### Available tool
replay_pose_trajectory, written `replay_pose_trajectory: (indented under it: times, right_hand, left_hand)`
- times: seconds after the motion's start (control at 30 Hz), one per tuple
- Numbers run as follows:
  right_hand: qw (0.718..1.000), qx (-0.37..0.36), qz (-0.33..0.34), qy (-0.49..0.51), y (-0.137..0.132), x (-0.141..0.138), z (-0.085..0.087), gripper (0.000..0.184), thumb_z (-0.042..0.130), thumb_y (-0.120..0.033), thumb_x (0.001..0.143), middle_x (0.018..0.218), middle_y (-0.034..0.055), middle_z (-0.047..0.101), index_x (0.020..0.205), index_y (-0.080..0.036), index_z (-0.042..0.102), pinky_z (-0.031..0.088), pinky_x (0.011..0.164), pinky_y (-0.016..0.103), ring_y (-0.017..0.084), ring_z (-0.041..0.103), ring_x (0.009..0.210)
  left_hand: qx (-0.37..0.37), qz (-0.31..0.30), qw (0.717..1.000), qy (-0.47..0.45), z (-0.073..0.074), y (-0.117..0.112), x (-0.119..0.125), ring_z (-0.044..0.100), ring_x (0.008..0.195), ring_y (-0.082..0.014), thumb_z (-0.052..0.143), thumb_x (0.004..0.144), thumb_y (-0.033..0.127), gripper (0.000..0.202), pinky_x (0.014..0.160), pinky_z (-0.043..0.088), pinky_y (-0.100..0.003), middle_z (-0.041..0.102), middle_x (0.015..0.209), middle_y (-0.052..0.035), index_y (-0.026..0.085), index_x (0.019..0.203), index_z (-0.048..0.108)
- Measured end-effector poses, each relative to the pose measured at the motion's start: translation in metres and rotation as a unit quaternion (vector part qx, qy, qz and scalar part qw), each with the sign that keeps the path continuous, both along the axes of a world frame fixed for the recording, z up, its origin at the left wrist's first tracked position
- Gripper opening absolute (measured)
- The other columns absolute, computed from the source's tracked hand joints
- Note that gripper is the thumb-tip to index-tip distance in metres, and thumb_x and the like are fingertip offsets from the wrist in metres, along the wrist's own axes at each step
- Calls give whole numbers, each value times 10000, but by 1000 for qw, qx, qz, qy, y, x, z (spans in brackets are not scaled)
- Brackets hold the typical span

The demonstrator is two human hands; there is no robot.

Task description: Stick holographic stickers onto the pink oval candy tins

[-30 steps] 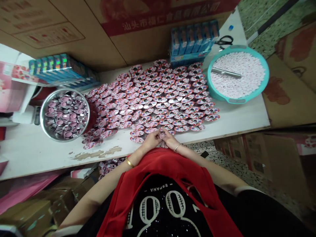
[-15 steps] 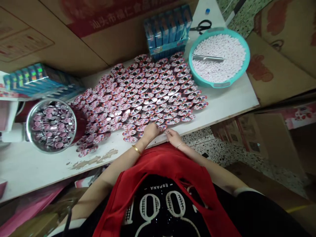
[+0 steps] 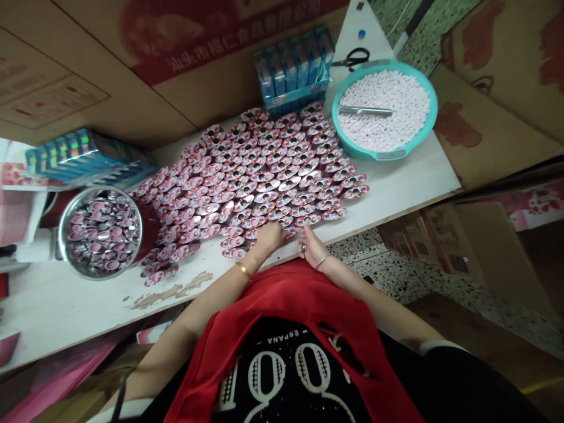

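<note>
Several rows of small pink oval pieces (image 3: 264, 176) with printed lids cover the middle of the white table (image 3: 66, 299). My left hand (image 3: 268, 236) rests on the nearest row with its fingers curled down over the pieces; what it holds is hidden. Just to its right at the table's front edge, my right hand (image 3: 312, 245) lies with fingers stretched toward the end of that row, fingertips touching the pieces. A bangle shows on each wrist.
A metal bowl (image 3: 100, 231) of pink and silver parts stands at the left. A teal basin (image 3: 384, 155) of small white pellets with a metal tool (image 3: 365, 110) in it stands back right. Blue boxes (image 3: 293, 64), scissors (image 3: 352, 59) and cardboard cartons (image 3: 132, 70) line the back.
My hands were pressed together over one piece at the table edge. They have parted: the left reached onto the nearest row, the right stretched out beside it. The view shifted.
</note>
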State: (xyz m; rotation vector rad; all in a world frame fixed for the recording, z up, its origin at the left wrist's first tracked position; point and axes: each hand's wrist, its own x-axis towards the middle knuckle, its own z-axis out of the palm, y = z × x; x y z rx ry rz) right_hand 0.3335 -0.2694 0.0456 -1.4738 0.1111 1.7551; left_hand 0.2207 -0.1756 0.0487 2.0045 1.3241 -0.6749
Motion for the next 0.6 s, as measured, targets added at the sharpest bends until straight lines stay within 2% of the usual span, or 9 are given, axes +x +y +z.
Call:
replay_pose_trajectory:
  times: [0.1, 0.17, 0.27, 0.37, 0.47, 0.5, 0.53, 0.6]
  right_hand:
    - [998, -6, -55, 32, 8, -4, 7, 705, 359, -789, 835, 617, -46, 480, 1145, -188, 558, 321, 421, 202, 102, 425, 470]
    - [996, -5, -80, 48, 13, -10, 9, 727, 351, -785, 841, 670, -28, 525, 1195, -179, 540, 411, 490, 222, 123, 499, 546]
    - [994, 16, -100, 49, 21, -21, 9, 734, 351, -767, 853, 751, -3, 564, 1252, -173, 515, 476, 591, 241, 147, 562, 671]
    - [995, 52, -86, 19, 23, -25, 5, 725, 310, -756, 867, 805, 14, 568, 1263, -184, 516, 493, 641, 250, 154, 579, 736]
    - [988, 87, -12, -124, 18, -19, -6, 657, 296, -694, 905, 922, 48, 581, 1272, -201, 527, 514, 718, 297, 170, 588, 800]
    - [973, 102, 34, -206, 16, -16, -11, 611, 332, -651, 918, 976, 65, 581, 1282, -201, 530, 513, 765, 319, 181, 584, 843]
    - [943, 121, 93, -295, 13, -12, -14, 561, 377, -593, 931, 1030, 84, 576, 1296, -197, 532, 502, 821, 340, 196, 574, 899]
    - [847, 164, 233, -448, 7, -5, -20, 480, 437, -457, 949, 1115, 120, 560, 1335, -186, 529, 456, 915, 365, 227, 535, 1009]
  left_hand:
    - [-34, -4, 986, -165, 13, -22, -6, 636, 812, -175, 540, 878, 392, 285, 729, 467, -264, 700, 911, -68, 169, 1003, 665]
    - [-29, 7, 977, -212, 18, -34, -6, 610, 808, -166, 570, 837, 302, 235, 736, 461, -261, 682, 913, -53, 171, 1018, 642]
    - [25, 30, 984, -174, 19, -40, -5, 607, 886, -188, 547, 826, 232, 187, 776, 455, -281, 659, 982, -72, 187, 983, 637]
    - [41, 62, 988, -132, 10, -26, -6, 615, 918, -182, 517, 828, 178, 180, 788, 453, -273, 657, 1034, -76, 196, 962, 636]
    - [25, 96, 991, -86, -3, -4, -9, 630, 857, -169, 510, 851, 217, 171, 765, 459, -261, 692, 939, -63, 184, 958, 639]
    - [23, 102, 993, -63, -7, 2, -9, 637, 843, -175, 509, 865, 262, 182, 759, 461, -266, 701, 907, -67, 180, 950, 647]
    - [23, 104, 993, -41, -11, 8, -9, 645, 846, -189, 507, 874, 308, 211, 759, 465, -277, 708, 895, -81, 176, 940, 658]
    - [29, 104, 994, -6, -16, 17, -6, 657, 909, -232, 523, 868, 375, 267, 786, 472, -309, 718, 940, -129, 166, 913, 683]
